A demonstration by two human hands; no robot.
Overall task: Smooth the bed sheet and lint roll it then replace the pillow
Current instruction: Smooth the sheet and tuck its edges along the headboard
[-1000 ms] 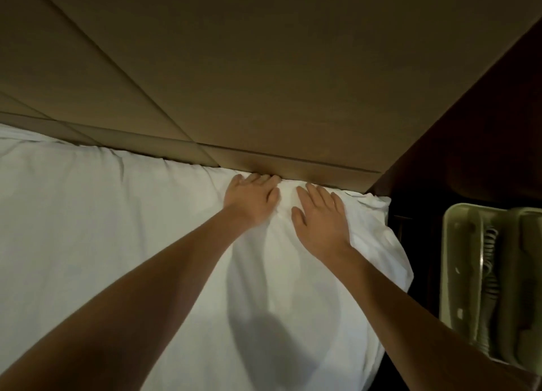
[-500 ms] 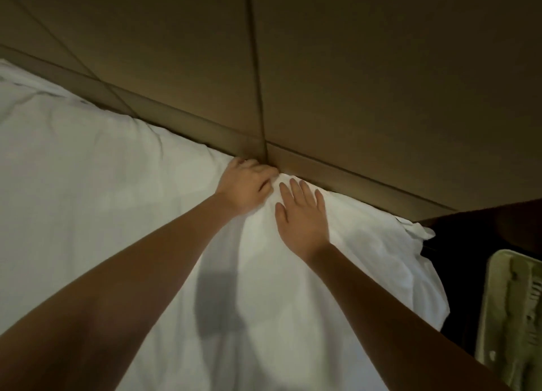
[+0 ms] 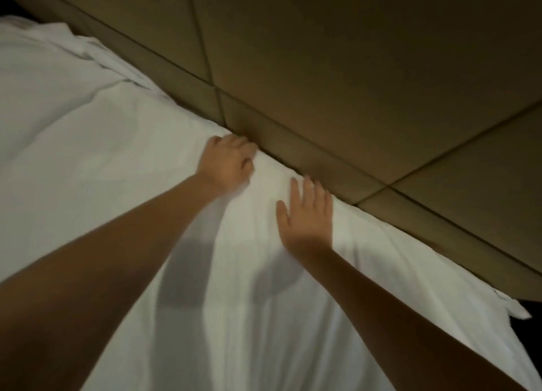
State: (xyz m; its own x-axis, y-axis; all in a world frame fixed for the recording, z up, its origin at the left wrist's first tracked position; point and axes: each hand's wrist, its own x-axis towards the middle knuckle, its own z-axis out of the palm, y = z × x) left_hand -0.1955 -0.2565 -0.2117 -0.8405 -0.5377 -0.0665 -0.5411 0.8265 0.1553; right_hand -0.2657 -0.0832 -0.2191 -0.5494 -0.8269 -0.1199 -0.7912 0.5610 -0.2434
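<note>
Since the earlier frame the hands have been drawn apart: the right hand has been shifted rightward along the sheet's top edge. Nearest, the white bed sheet is spread over the mattress and crossed by the shadows of both forearms. The right hand is laid flat on it, fingers straight and spread, with nothing held. Farther up, the left hand is set at the sheet's edge with its fingers curled; whether cloth is pinched cannot be told. Beyond, the sheet is met by the padded headboard, and rumpled white linen is seen far left.
</note>
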